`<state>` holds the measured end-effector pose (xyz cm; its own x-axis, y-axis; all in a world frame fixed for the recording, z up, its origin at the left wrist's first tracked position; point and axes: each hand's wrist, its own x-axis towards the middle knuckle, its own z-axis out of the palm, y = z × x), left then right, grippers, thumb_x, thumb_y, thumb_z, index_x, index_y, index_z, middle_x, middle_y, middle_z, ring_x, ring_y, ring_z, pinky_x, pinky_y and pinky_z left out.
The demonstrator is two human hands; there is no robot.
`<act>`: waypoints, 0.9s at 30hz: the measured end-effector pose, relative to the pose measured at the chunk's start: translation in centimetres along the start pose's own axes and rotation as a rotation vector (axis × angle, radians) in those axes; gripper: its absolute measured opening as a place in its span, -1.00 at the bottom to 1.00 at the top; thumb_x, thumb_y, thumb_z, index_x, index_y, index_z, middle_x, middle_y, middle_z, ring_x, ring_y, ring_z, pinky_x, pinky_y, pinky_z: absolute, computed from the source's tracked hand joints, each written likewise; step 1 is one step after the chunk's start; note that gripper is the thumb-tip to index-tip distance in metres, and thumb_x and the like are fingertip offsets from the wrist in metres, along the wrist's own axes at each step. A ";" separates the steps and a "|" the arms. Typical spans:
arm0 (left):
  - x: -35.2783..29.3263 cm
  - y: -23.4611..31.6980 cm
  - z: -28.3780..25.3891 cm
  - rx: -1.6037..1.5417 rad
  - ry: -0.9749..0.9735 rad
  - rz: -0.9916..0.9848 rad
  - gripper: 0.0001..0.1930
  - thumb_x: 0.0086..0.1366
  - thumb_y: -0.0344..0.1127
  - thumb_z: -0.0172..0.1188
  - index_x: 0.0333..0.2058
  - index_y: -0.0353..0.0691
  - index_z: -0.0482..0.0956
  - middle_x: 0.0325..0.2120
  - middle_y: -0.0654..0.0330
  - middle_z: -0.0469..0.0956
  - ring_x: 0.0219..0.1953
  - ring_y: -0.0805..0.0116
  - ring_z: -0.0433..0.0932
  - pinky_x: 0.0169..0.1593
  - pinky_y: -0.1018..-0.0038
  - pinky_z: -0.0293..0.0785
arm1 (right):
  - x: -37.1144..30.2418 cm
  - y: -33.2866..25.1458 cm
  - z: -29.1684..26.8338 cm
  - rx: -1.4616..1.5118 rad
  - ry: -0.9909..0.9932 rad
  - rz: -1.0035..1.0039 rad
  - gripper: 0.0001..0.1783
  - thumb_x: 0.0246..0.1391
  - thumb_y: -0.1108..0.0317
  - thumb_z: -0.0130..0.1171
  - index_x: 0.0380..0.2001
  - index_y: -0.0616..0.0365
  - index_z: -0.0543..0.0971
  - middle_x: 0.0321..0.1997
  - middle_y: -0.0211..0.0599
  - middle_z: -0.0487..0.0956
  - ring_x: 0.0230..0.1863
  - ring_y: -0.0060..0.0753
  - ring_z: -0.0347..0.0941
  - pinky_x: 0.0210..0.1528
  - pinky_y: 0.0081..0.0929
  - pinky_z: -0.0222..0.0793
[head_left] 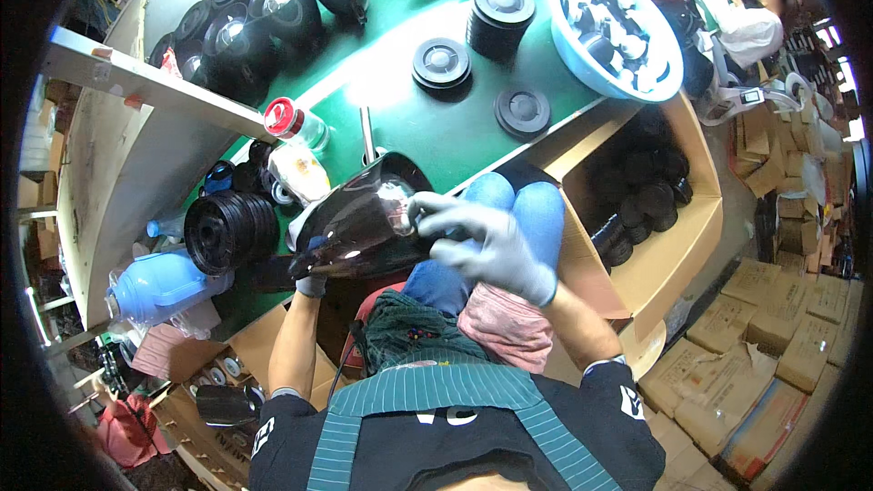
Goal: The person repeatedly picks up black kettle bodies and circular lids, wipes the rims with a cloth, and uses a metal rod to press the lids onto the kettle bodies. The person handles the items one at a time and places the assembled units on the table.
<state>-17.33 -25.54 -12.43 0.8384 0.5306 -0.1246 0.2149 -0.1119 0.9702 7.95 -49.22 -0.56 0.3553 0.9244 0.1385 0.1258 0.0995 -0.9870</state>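
A glossy black tapered jug body (350, 227) lies tilted above my lap, its wide end toward the upper right. My left hand (312, 285) wears a grey glove and grips it from below at its narrow lower left; most of those fingers are hidden behind it. Beside the jug body's right side is my right hand (482, 241), also gloved in grey, with its fingers bent but apart. Its fingertips are close to the black surface; whether they touch it I cannot tell. Nothing shows between them.
Black discs (441, 64) stand in stacks on the green table (382, 64), near a blue basin (673, 50) of small parts. More black jug bodies (264, 14) crowd the far left. A red-lidded jar (284, 118) and black rings (227, 232) sit left; an open carton (700, 209) stands right.
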 end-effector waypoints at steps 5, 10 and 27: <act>-0.4 -1.1 -0.3 -0.068 -0.013 -0.093 -0.47 0.37 -0.40 0.35 0.29 -0.38 0.54 0.20 0.02 0.62 0.18 0.30 0.62 0.29 0.34 0.55 | 15.2 14.5 -5.8 -0.699 0.460 0.003 -0.07 0.16 -0.27 0.39 0.38 0.18 0.47 0.37 0.13 0.52 0.37 0.19 0.44 0.37 0.06 0.37; -1.2 -1.9 -0.3 -0.105 0.003 -0.155 -0.49 0.37 -0.39 0.35 0.27 -0.37 0.55 0.17 0.03 0.64 0.15 0.29 0.64 0.27 0.32 0.56 | 22.3 20.4 -5.5 -1.251 0.436 0.305 0.24 -0.07 -0.42 0.48 0.60 -0.19 0.25 0.59 0.36 0.03 0.52 0.59 0.05 0.48 0.52 0.09; 1.1 0.3 1.8 -0.103 -0.286 -0.103 -0.54 0.37 -0.34 0.36 0.21 -0.35 0.60 0.07 0.05 0.68 0.08 0.25 0.67 0.23 0.29 0.59 | -2.1 4.5 -0.6 -0.126 0.073 -0.196 0.18 -0.19 -0.18 0.67 0.52 -0.06 0.44 0.69 0.26 0.00 0.67 0.33 -0.02 0.65 0.05 -0.09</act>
<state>-15.44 -26.46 -12.63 0.9250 0.2752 -0.2622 0.2661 0.0236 0.9637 8.34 -51.00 -5.20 0.3782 0.8625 0.3361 0.3116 0.2233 -0.9236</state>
